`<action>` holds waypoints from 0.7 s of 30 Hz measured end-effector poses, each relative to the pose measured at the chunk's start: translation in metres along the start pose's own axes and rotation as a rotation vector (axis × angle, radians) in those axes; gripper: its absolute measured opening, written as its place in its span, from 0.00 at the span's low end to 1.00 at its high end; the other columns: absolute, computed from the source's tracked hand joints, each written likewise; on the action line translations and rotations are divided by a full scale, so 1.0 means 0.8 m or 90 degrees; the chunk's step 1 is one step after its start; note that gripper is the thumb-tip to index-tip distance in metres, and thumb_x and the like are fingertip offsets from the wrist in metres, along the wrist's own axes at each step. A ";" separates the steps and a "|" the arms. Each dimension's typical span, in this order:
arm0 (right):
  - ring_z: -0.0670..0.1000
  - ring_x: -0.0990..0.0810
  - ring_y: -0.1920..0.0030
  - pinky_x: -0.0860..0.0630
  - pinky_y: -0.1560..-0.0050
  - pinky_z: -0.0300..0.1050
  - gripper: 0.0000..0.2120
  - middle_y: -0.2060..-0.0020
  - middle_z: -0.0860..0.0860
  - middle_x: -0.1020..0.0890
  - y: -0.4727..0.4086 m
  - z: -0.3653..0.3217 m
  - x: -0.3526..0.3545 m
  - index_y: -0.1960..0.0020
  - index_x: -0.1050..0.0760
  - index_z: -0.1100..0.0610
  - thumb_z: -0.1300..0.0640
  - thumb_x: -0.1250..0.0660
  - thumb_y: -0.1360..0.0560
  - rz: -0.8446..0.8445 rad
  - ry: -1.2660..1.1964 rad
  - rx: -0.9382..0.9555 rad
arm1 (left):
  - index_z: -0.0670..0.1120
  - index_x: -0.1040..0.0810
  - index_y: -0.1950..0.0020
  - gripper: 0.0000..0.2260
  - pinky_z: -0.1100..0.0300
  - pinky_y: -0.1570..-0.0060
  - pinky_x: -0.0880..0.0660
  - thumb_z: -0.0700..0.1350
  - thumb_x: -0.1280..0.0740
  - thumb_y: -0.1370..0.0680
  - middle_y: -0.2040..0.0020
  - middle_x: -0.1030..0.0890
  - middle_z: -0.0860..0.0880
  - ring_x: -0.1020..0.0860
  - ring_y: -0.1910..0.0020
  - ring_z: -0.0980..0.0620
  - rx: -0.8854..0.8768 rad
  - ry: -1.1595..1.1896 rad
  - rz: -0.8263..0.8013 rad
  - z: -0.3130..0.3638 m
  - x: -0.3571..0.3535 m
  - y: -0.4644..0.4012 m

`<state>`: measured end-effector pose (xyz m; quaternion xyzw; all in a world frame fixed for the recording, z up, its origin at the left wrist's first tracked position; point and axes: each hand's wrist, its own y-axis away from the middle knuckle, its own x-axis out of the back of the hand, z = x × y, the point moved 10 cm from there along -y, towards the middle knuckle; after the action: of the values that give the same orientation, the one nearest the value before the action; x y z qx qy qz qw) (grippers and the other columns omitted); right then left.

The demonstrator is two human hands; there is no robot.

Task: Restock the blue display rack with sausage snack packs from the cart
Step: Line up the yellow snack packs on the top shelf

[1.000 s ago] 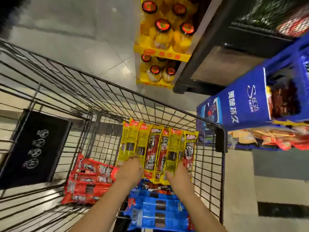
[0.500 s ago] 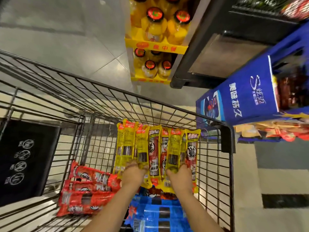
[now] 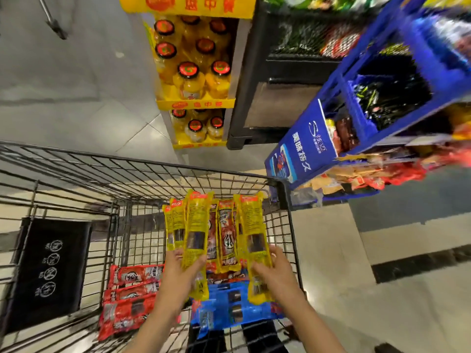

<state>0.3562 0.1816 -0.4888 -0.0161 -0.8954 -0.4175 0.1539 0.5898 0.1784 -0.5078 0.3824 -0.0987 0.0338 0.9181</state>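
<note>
My left hand point(image 3: 178, 278) and my right hand point(image 3: 276, 272) together hold a fanned bundle of yellow and red sausage snack packs point(image 3: 216, 230) upright above the wire cart point(image 3: 153, 171). Each hand grips the lower ends of the yellow outer packs. Red sausage packs point(image 3: 130, 294) lie on the cart floor at left, and blue sausage packs point(image 3: 229, 309) lie under my hands. The blue display rack point(image 3: 305, 143) stands at upper right, just beyond the cart's far right corner, with dark and red packs in its bins.
A yellow stand of orange-lidded jars point(image 3: 196, 80) rises ahead of the cart. A black shelf unit point(image 3: 275, 105) stands between it and the rack. A black panel point(image 3: 48, 271) hangs at the cart's left. Grey tiled floor lies at the left and right.
The bundle has risen out of the cart and the view has tilted up, bringing more of the blue rack and the jar stand into sight. Both hands keep their hold.
</note>
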 end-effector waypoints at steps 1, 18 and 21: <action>0.43 0.17 0.58 0.19 0.58 0.42 0.21 0.55 0.48 0.17 0.018 -0.007 0.019 0.43 0.29 0.51 0.53 0.25 0.34 0.016 -0.021 0.021 | 0.51 0.33 0.45 0.17 0.56 0.61 0.24 0.52 0.30 0.28 0.46 0.22 0.47 0.22 0.56 0.50 -0.023 0.012 -0.007 0.019 -0.001 0.011; 0.51 0.17 0.61 0.21 0.60 0.47 0.08 0.59 0.53 0.16 0.232 0.128 0.481 0.50 0.23 0.52 0.62 0.30 0.28 0.310 -0.228 0.121 | 0.45 0.31 0.46 0.19 0.68 0.69 0.25 0.35 0.27 0.30 0.56 0.19 0.46 0.21 0.68 0.63 -0.303 -0.056 -0.265 0.225 -0.397 0.229; 0.56 0.15 0.57 0.20 0.50 0.59 0.14 0.58 0.54 0.15 0.240 0.163 0.527 0.47 0.26 0.50 0.61 0.28 0.29 0.299 -0.284 0.120 | 0.47 0.31 0.41 0.22 0.66 0.67 0.23 0.35 0.27 0.30 0.52 0.17 0.48 0.19 0.64 0.61 -0.305 -0.063 -0.323 0.234 -0.469 0.262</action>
<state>-0.0490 0.3628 -0.3028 -0.2988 -0.9136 -0.2718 0.0468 0.1651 0.1983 -0.3107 0.1700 -0.0498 -0.2384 0.9549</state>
